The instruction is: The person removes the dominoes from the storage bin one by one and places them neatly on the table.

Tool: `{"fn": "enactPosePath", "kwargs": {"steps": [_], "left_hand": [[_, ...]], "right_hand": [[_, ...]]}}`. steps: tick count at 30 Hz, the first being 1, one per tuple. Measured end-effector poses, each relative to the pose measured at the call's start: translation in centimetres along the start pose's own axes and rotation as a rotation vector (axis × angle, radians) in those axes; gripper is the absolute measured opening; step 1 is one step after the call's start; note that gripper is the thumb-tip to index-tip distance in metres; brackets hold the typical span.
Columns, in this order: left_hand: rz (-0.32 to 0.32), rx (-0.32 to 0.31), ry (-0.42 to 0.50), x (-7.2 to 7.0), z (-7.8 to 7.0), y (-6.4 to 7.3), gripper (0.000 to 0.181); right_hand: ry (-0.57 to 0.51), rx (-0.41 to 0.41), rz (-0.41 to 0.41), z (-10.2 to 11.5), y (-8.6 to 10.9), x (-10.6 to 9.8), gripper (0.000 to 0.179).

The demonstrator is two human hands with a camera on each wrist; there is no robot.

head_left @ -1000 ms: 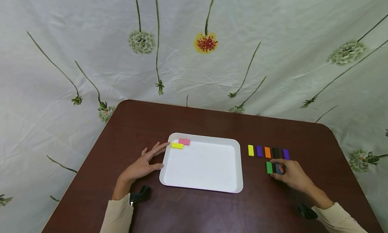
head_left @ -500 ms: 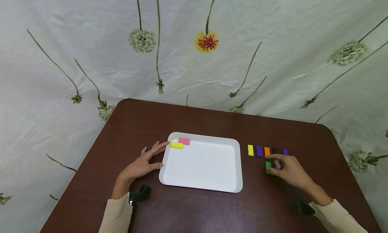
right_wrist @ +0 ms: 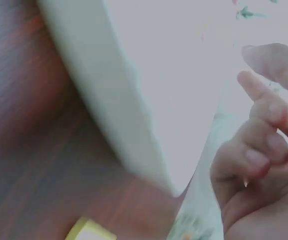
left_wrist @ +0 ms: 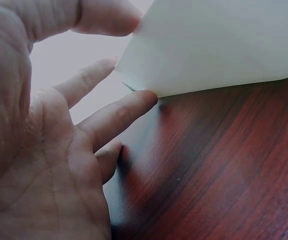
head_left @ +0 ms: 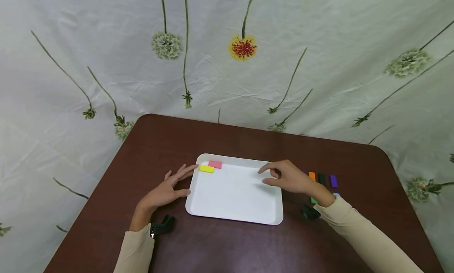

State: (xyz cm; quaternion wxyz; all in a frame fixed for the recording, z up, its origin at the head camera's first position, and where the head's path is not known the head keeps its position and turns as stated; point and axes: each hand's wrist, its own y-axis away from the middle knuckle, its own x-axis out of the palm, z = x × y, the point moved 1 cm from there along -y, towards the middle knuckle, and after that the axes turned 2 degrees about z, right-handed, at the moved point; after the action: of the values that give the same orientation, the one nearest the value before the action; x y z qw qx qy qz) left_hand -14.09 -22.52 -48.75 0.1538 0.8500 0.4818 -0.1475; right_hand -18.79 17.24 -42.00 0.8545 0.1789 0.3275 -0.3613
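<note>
A white tray (head_left: 234, 198) lies on the table, holding a pink block (head_left: 215, 164) and a yellow block (head_left: 207, 169) in its far left corner. My left hand (head_left: 166, 194) rests at the tray's left edge with fingers spread, and the left wrist view shows its fingertips (left_wrist: 146, 97) against the tray wall. Above the tray's right part hovers my right hand (head_left: 289, 177), thumb and forefinger apart, nothing visible between them. In the right wrist view its other fingers (right_wrist: 256, 155) curl loosely. Another yellow block (right_wrist: 89, 231) lies on the table beside the tray.
Right of the tray lie an orange block (head_left: 312, 176), a black block (head_left: 321, 178) and a purple block (head_left: 333, 181). The right forearm partly covers a green block (head_left: 313, 201) and a blue block (head_left: 336, 194). A flower-patterned cloth (head_left: 213, 68) hangs behind the brown table (head_left: 170, 135).
My right hand has left the green and blue blocks and moved left over the tray's right side. The left hand has stayed at the tray's edge.
</note>
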Motion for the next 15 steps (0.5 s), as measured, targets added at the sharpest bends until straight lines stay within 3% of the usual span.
{"fn": "enactPosePath", "kwargs": {"steps": [5,9,15], "left_hand": [[0.005,-0.007,0.0,0.0,0.2,0.2,0.075],[0.007,0.01,0.002,-0.1,0.2,0.1,0.074],[0.013,0.022,-0.007,-0.2,0.1,0.0,0.074]], "right_hand": [[0.06,-0.02,0.073,1.6,-5.1,1.8,0.027],[0.043,-0.012,0.128,2.6,-8.5,3.3,0.029],[0.042,0.035,0.108,3.8,-12.2,5.4,0.041]]}}
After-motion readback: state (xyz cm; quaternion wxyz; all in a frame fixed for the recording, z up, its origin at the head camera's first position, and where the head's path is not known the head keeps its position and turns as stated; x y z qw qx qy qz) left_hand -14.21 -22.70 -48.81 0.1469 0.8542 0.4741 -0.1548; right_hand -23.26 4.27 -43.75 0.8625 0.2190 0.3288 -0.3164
